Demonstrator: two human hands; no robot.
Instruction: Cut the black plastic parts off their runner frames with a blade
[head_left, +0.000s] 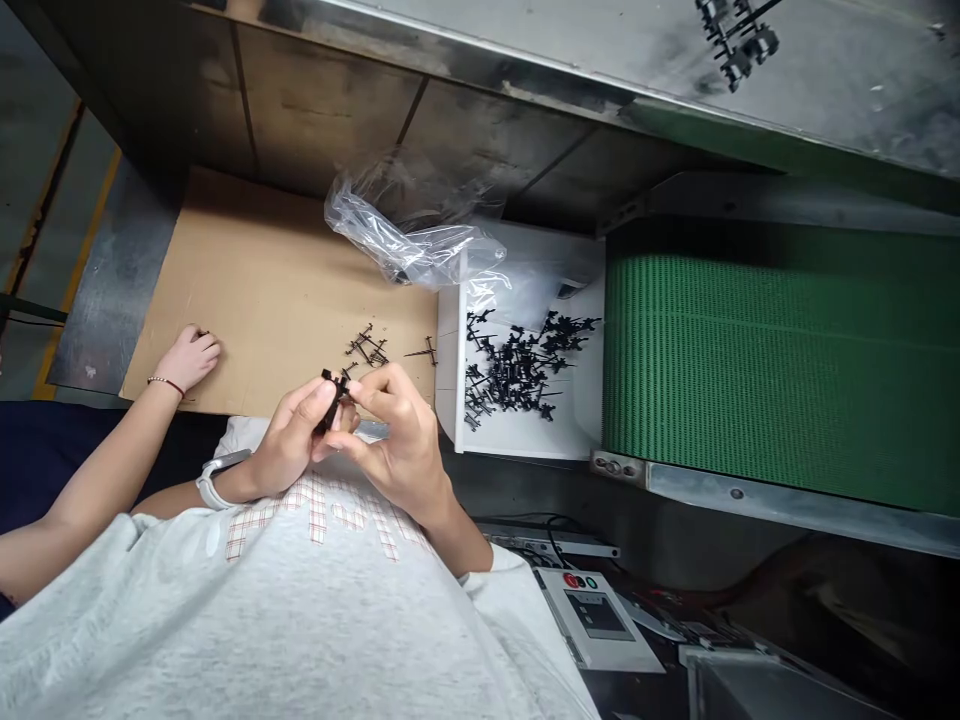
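At the near-left edge of the cardboard sheet point(225, 290), a co-worker's hand point(187, 358) rests with its fingers curled. Just off the near edge, the person's left hand point(289, 445) and right hand point(397, 450) pinch a black moulded plastic piece point(331, 400) between thumbs and fingertips, gripping it from both sides to steady it. Loose black pieces point(367, 347) lie near the sheet's right edge, beside a white bin point(448, 370) whose walls keep a heap of black pieces point(517, 370) together, next to a green conveyor belt point(750, 370).

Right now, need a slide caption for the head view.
Left hand and right hand pinch a black part beside a white tray of like parts and green conveyor belt.
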